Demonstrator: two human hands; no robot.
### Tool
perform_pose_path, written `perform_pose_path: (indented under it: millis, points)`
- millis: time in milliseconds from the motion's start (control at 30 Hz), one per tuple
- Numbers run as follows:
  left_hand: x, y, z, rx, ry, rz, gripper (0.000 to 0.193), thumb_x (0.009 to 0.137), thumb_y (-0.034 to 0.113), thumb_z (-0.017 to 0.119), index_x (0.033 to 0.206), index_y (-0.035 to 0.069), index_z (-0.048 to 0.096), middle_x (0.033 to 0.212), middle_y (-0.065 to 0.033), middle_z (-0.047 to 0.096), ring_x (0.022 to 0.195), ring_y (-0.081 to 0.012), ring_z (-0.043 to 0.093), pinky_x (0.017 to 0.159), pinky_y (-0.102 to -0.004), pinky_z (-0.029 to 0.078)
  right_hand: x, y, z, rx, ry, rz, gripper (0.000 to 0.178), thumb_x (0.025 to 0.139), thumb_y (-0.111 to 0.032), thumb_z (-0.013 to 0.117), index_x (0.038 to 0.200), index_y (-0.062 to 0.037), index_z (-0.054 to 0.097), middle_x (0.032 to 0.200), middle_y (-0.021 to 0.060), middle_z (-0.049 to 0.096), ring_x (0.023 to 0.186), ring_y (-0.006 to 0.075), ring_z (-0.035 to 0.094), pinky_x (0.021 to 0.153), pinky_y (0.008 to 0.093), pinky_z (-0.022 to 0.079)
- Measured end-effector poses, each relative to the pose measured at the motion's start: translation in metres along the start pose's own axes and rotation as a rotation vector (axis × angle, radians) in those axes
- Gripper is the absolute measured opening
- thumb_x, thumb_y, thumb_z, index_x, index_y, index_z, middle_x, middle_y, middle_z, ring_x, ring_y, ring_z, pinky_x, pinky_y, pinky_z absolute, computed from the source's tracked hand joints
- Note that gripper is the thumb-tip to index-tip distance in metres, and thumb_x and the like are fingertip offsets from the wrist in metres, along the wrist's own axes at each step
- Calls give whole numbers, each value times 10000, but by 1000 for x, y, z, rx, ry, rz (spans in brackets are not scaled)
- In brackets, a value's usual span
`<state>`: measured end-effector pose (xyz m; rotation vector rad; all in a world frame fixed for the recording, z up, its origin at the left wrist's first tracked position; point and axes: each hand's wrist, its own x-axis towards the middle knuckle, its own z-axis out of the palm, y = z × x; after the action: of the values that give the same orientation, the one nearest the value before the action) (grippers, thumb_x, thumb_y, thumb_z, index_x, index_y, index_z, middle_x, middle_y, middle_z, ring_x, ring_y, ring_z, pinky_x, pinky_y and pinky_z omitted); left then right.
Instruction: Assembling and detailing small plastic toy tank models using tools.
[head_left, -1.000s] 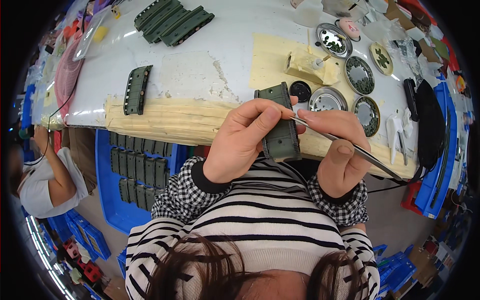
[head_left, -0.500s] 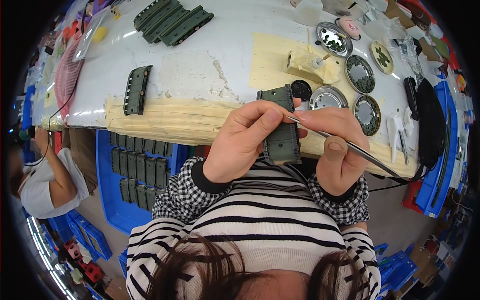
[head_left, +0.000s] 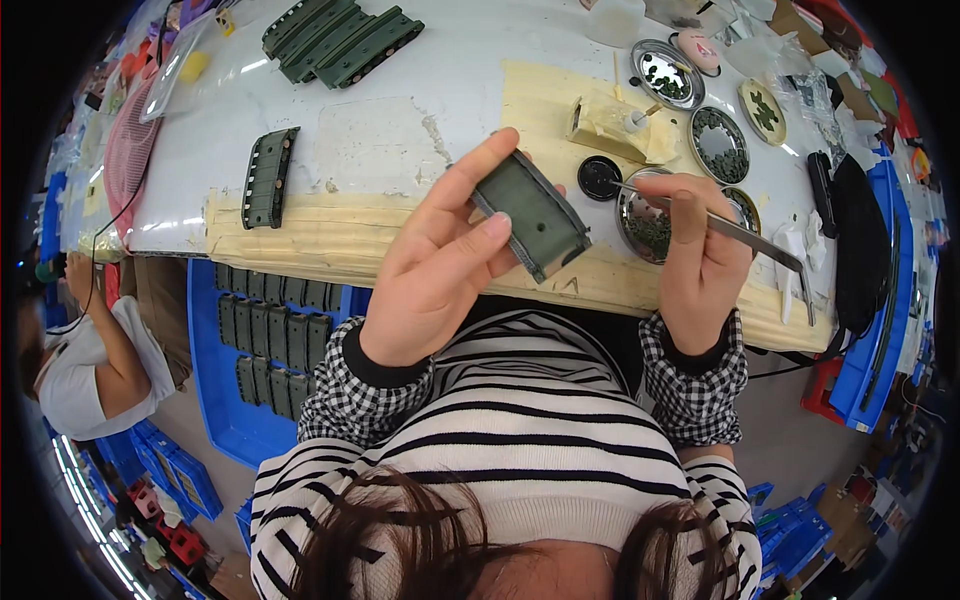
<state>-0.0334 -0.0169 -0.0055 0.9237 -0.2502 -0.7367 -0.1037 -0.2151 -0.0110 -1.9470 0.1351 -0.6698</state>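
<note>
In my left hand (head_left: 425, 265), closed around its sides, I hold a dark green model tank hull-like part (head_left: 542, 222), tilted above the table's front edge. My right hand (head_left: 695, 265) pinches metal tweezers (head_left: 760, 243) whose tips reach the rim area of a small round black dish (head_left: 597, 178). Whether anything sits between the tips is too small to tell. Just under those tweezers lies a round metal tin (head_left: 648, 232) with small green pieces, partly covered by my right hand.
More tins (head_left: 718, 148) of small green parts stand to the right. A wrapped yellowish block (head_left: 608, 133) holds a small glue-like bottle. Similar green parts (head_left: 345, 45) lie far left, one (head_left: 269, 178) nearer. Below left, a blue crate (head_left: 237, 425) holds several. Another person (head_left: 110, 360) sits at left.
My right hand has moved right with the tweezers, away from the green part to the black dish. My left hand has shifted left and turned the part, showing another face.
</note>
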Motion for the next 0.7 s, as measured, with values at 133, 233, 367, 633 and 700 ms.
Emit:
perform_pose_path:
  millis: [133, 233, 367, 633, 700]
  points:
    - [2, 5, -6, 38, 6, 41, 539, 982, 53, 405, 1489, 22, 224, 1429, -154, 376, 1300, -338, 448, 984, -408, 488, 4, 14, 3, -255, -23, -119, 141, 933, -94, 572, 918, -17, 689, 845, 86, 665, 745, 229, 558, 684, 316, 444]
    - [2, 2, -7, 26, 35, 28, 534, 981, 44, 403, 1486, 22, 230, 1421, -155, 386, 1290, -341, 459, 975, -399, 495, 7, 15, 5, -321, -32, -150, 131, 922, -109, 591, 912, -28, 693, 840, 80, 668, 740, 240, 557, 674, 327, 445]
    - [4, 1, -5, 11, 56, 7, 523, 985, 46, 402, 1482, 19, 242, 1411, -157, 399, 1282, -345, 468, 972, -395, 498, 8, 14, 6, -345, -31, -157, 125, 914, -116, 602, 905, -34, 695, 832, 78, 670, 741, 245, 558, 668, 331, 446]
    - [5, 1, -4, -21, 103, 26, 506, 986, 44, 396, 1472, 4, 261, 1399, -160, 416, 1265, -340, 485, 993, -410, 486, 7, 14, 7, -331, -22, -154, 128, 919, -94, 588, 896, -28, 695, 824, 79, 668, 748, 242, 561, 683, 330, 451]
    - [5, 1, -3, -42, 124, 33, 502, 987, 47, 397, 1469, 3, 266, 1380, -161, 438, 1264, -322, 490, 1015, -403, 469, 5, 6, 4, -249, -8, -178, 139, 923, -76, 569, 896, -22, 694, 829, 81, 667, 759, 243, 566, 696, 331, 453]
